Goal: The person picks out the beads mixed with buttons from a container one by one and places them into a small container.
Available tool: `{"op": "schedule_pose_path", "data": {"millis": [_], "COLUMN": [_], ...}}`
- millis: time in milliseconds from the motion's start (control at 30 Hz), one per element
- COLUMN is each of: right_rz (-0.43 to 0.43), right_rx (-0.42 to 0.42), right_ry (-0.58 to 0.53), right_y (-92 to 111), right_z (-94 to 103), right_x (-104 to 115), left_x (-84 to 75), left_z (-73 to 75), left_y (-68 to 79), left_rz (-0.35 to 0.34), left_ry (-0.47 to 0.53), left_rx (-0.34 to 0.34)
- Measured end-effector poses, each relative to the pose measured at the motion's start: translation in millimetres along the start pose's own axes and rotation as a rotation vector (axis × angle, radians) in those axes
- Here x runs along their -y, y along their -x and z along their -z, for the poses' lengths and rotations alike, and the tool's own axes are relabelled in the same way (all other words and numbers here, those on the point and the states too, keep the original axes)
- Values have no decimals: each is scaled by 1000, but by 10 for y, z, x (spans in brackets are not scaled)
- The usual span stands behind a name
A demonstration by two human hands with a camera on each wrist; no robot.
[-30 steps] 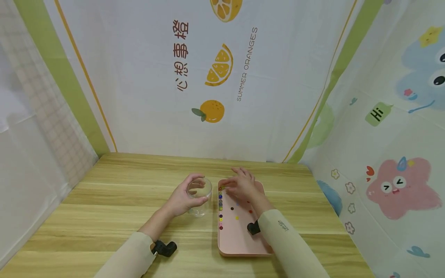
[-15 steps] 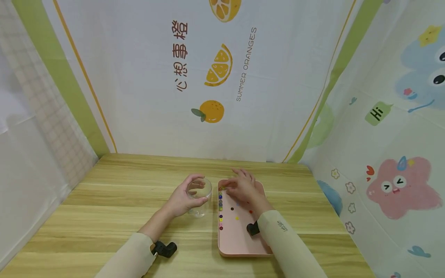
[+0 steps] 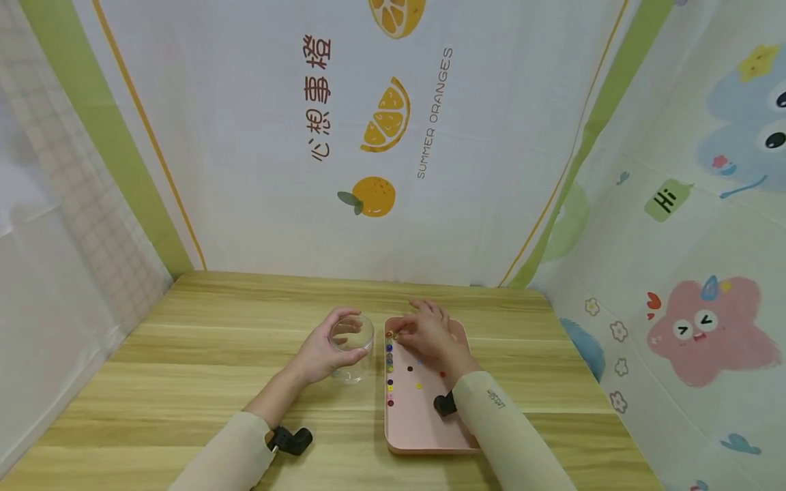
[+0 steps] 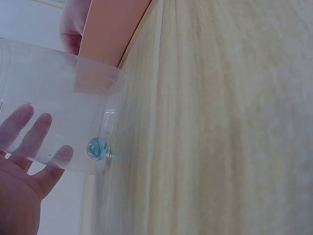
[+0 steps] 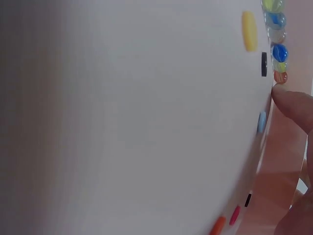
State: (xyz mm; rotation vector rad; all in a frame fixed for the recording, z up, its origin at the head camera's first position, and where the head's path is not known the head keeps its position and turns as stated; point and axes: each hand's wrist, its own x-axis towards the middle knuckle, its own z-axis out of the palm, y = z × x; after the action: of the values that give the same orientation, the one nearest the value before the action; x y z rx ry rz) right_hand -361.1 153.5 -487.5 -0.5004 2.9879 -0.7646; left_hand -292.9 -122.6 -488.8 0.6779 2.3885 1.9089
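Observation:
My left hand (image 3: 321, 351) grips a clear, wide-mouthed jar (image 3: 353, 372) beside the tray, thumb on the near side and fingers behind. Inside the jar, a single bluish glass marble (image 4: 97, 148) lies at the bottom. My right hand (image 3: 430, 332) reaches over the far left corner of the pink tray (image 3: 424, 436), fingers bent down to the end of a row of glass marbles (image 3: 389, 356) along its left wall. In the right wrist view the thumb (image 5: 288, 100) is right at an orange-red marble (image 5: 280, 77). I cannot tell whether the fingertips pinch a marble.
Small flat discs lie scattered in the tray, among them a black one (image 3: 410, 369), a yellow one (image 3: 419, 386) and a red one (image 3: 443, 374). More discs (image 3: 389, 388) continue the row nearer me. Cloth hangs behind the wooden table (image 3: 202, 382).
The right hand has shifted slightly toward me and its fingers bend more at the tray's far left corner. The left hand and the jar have stayed put.

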Motion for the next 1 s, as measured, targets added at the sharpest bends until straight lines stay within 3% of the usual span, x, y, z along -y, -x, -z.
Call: {"op": "schedule_pose_path", "data": {"millis": [667,1000], "right_rz": [22,-57], "right_rx": [-37,-57], "right_ry": [22,-90], "right_y": [8,93], "right_z": [95,211], "right_x": [7,63], "left_x": [-9,14], "left_z": [6,14], "left_y": [2,-3], "left_rz": [-8,-18], "left_ry": [6,-7], "left_rx": [7,3]}}
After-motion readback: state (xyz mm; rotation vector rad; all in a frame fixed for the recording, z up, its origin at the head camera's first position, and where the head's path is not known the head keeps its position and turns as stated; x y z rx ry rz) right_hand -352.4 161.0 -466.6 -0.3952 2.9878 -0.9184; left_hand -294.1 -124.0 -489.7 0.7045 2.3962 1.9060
